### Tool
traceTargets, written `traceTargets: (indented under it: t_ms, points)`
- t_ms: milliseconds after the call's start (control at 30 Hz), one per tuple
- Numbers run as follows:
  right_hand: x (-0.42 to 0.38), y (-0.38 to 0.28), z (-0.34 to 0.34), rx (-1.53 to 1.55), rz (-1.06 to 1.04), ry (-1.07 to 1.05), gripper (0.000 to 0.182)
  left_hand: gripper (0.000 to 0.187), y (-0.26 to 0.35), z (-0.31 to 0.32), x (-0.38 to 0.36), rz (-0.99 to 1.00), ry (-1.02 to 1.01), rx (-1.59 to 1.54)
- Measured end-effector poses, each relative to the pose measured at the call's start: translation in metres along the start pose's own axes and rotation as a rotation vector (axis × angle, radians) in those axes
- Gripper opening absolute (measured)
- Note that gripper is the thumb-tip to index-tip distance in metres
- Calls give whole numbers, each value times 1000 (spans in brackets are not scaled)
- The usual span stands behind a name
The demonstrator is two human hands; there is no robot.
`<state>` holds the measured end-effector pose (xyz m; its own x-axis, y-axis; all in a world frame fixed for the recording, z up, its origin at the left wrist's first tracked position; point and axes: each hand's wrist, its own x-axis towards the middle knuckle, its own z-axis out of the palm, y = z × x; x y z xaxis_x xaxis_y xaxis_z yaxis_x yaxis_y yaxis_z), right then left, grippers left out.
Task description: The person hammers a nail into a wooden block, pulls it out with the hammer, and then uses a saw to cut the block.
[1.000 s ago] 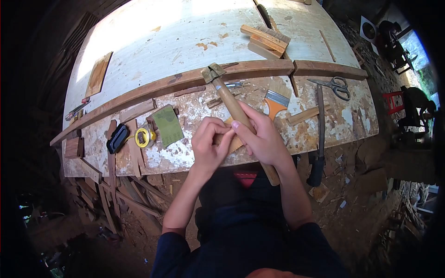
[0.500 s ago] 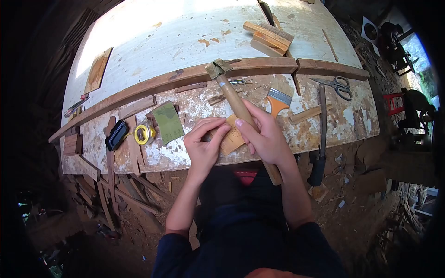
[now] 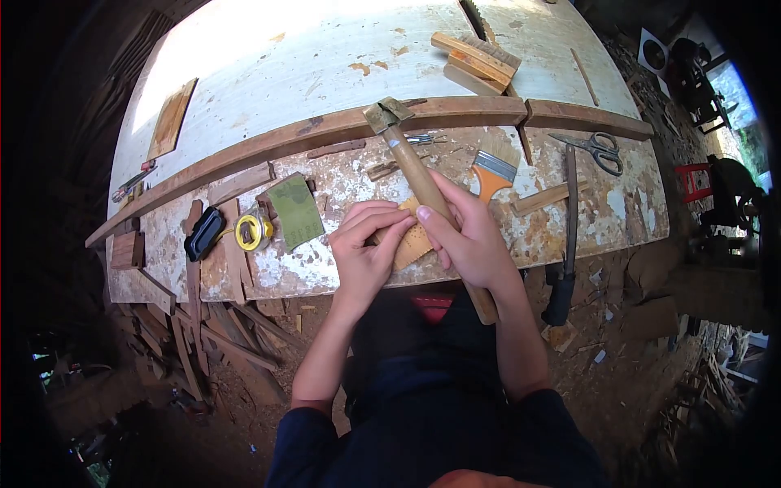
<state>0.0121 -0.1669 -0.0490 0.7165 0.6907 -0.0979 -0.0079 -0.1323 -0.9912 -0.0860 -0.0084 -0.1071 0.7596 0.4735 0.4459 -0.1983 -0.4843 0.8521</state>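
Observation:
My right hand (image 3: 473, 237) is wrapped around the wooden handle of a hammer (image 3: 421, 178). The hammer's metal head points away over the bench, and its handle end extends back past my wrist. My left hand (image 3: 368, 244) is closed in a pinch at the edge of a small tan piece dotted with holes (image 3: 413, 246). Whatever sits between those fingertips is too small or hidden to make out. Both hands partly cover the tan piece, which lies by the bench's front edge. Close to my right hand is a paintbrush with an orange handle (image 3: 493, 173).
A long wooden bar (image 3: 268, 151) crosses the worn workbench (image 3: 325, 276). To the left are green sandpaper (image 3: 294, 213), a yellow tape measure (image 3: 253, 233) and a black case (image 3: 205, 233). Scissors (image 3: 604, 151) and a dark rod (image 3: 570, 211) lie right; brushes (image 3: 476, 63) lie beyond the bar.
The view has shifted slightly. My left fingertips have moved a little to the right along the tan piece; my right hand keeps the same grasp on the hammer.

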Motion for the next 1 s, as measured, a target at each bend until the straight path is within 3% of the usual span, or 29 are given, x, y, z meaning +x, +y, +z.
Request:
traceTargets:
  t_ms: [400, 700, 800, 1000]
  points:
    - [-1, -5, 1, 40, 7, -9, 58, 14, 0, 1, -1, 38, 9, 13]
    - [-1, 0, 1, 100, -4, -19, 59, 20, 3, 1, 3, 218, -57, 100]
    - [-2, -3, 0, 164, 33, -45, 59, 21, 4, 2, 2, 179, -54, 80]
    - [-5, 6, -13, 300, -2, -90, 63, 33, 7, 4, 1, 197, -5, 66]
